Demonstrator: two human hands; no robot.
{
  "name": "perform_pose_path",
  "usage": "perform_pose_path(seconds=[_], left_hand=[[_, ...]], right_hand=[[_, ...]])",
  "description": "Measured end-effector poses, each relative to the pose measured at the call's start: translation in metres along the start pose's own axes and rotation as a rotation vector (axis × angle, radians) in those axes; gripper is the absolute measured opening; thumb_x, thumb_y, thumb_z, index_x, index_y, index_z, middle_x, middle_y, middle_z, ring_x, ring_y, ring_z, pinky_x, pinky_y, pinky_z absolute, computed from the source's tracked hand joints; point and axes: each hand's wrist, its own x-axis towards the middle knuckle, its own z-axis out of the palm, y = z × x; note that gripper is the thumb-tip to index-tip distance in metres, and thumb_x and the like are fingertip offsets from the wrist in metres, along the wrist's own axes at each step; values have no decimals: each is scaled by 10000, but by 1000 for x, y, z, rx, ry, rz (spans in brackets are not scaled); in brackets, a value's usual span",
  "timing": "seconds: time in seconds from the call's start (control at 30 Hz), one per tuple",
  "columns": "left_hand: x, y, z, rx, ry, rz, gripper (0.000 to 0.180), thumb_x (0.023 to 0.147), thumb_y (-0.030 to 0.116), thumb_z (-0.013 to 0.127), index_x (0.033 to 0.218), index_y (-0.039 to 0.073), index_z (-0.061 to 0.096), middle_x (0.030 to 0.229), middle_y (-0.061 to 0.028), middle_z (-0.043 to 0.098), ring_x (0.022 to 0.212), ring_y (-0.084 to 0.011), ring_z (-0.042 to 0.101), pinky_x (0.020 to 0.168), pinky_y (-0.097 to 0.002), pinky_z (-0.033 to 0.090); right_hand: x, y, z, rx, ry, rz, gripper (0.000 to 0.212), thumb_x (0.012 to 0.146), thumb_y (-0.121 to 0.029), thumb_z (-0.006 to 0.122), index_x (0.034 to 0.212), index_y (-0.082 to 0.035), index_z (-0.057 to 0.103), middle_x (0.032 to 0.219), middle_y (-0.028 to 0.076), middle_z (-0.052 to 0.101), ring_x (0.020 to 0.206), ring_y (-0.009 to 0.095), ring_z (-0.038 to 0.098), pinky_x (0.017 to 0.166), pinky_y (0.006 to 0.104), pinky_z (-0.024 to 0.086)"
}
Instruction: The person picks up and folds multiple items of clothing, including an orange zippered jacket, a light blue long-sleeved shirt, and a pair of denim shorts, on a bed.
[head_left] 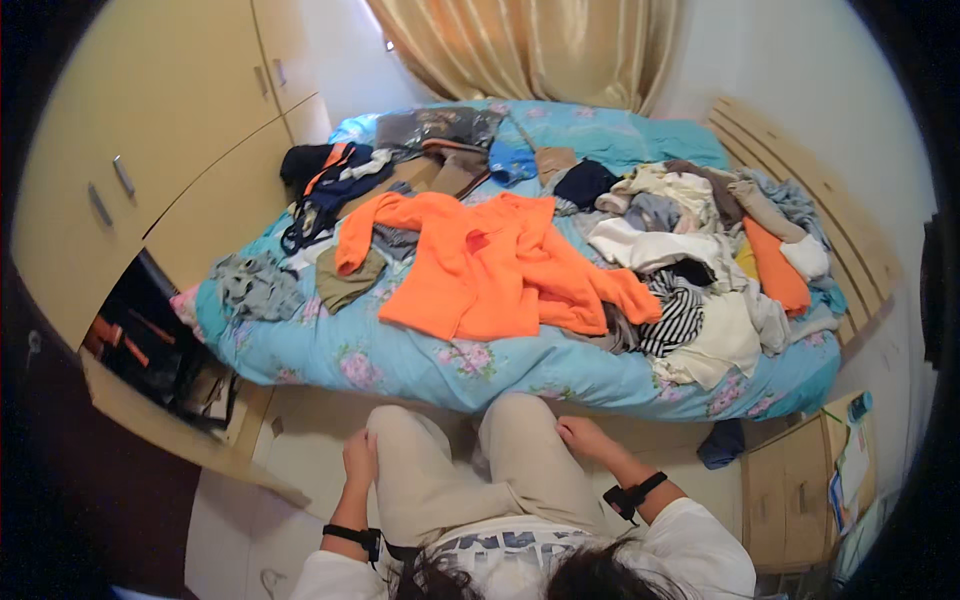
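Note:
My left hand (360, 456) rests against the outer side of my left knee, its fingers curled in. Against the outer side of my right knee lies my right hand (586, 440), also closed. Nothing shows in either hand. Both touch my beige trousers (530, 450). Ahead of my knees, an orange long-sleeved top (480, 270) is spread over the bed, sleeves out to both sides. An olive garment (348, 280) and a grey-green crumpled one (258, 287) lie to its left. A black-and-white striped garment (672, 315) and a cream one (712, 345) lie to its right.
The bed wears a blue floral sheet (330, 365). More clothes are heaped at its right, by a slatted wooden headboard (800, 190). A wardrobe (150, 130) stands left, its lower compartment (150, 345) exposed. A bedside cabinet (790, 490) and dark blue cloth (721, 444) are at right.

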Motion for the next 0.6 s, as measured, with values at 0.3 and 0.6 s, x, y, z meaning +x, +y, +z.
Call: perform_pose_path(seconds=[0.3,0.6], left_hand=[[-40,-22,-34,337,88,-102,119,746,89,422,721,-2,495,720,-206,509,696,-362,491,621,-419,388],[-113,-33,-76,-585,-484,-305,157,803,152,493,878,17,523,777,-10,550,734,-90,475,703,-252,400]], right_hand=[[31,-30,5,229,-86,-43,90,735,-109,517,778,-32,506,684,109,521,608,235,515,562,312,409],[89,-114,66,373,-615,-424,198,742,-169,542,872,-22,512,797,104,539,628,202,526,595,301,425]])
